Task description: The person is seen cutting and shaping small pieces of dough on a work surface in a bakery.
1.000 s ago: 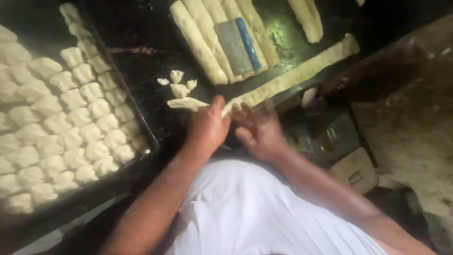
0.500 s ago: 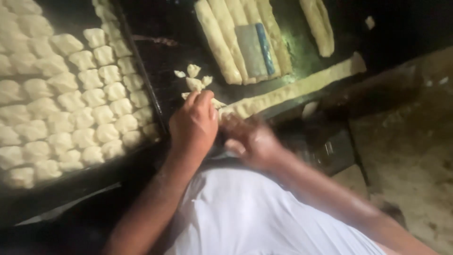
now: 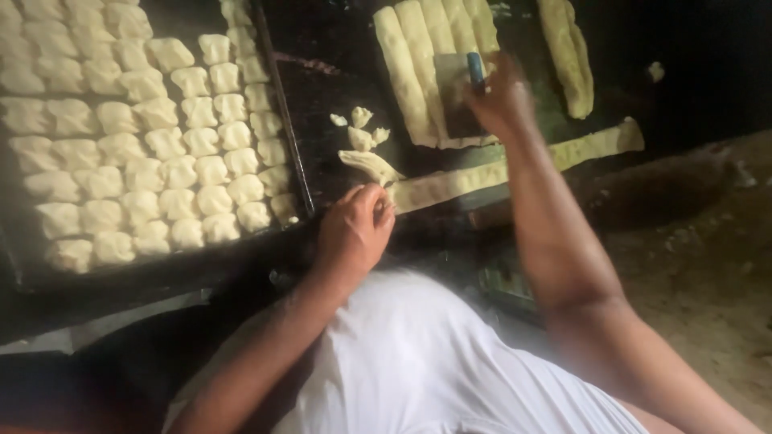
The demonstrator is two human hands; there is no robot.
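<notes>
A dark worktop (image 3: 338, 96) is seen from above in dim light, with bare ground at 3 o'clock. A long dough rope (image 3: 515, 165) lies across it, its axis running from 8 o'clock up to 2 o'clock. The near end of the rope is met by the left hand (image 3: 354, 233), fingers curled narrowly, touching or just beside it; the blur makes this hard to tell. The right hand (image 3: 503, 100) is stretched out toward 12 o'clock and closed on a scraper (image 3: 462, 88) with a blue handle, resting over a row of dough logs (image 3: 434, 56). Small cut bits (image 3: 360, 137) lie just beyond the left hand. At 10 o'clock a dark tray (image 3: 285, 137) is filled with rows of dough pieces (image 3: 137, 145).
</notes>
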